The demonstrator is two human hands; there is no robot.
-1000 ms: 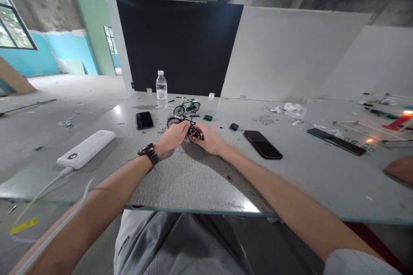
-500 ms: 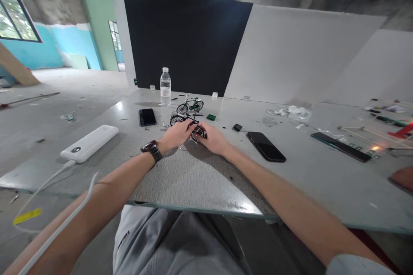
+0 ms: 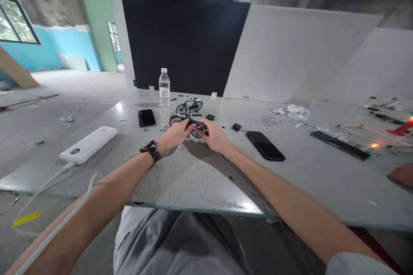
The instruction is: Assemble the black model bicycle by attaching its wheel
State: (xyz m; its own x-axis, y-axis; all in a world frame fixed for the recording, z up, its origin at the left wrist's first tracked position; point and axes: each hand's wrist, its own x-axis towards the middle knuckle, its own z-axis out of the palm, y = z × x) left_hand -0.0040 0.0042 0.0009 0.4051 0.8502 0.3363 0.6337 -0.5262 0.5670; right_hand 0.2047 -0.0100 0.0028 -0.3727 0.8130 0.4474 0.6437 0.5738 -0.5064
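Note:
A small black model bicycle (image 3: 188,123) stands on the grey table (image 3: 206,172), held between both my hands. My left hand (image 3: 174,135), with a dark watch on its wrist, grips the frame near the middle. My right hand (image 3: 215,137) closes around the rear wheel on the right. The front wheel sticks out to the left, clear of my fingers. A second, green model bicycle (image 3: 189,105) stands upright just behind it, untouched.
A water bottle (image 3: 164,87) stands at the back. A phone (image 3: 146,117) lies left of the bicycles and another phone (image 3: 265,145) to the right. A white power bank (image 3: 89,144) with a cable lies at the left. Sticks and small parts cover the far right, near another person's hand (image 3: 402,175).
Both hands have lifted and turned the black bicycle slightly, the right hand shifting up around the rear wheel. The camera view has shifted a little.

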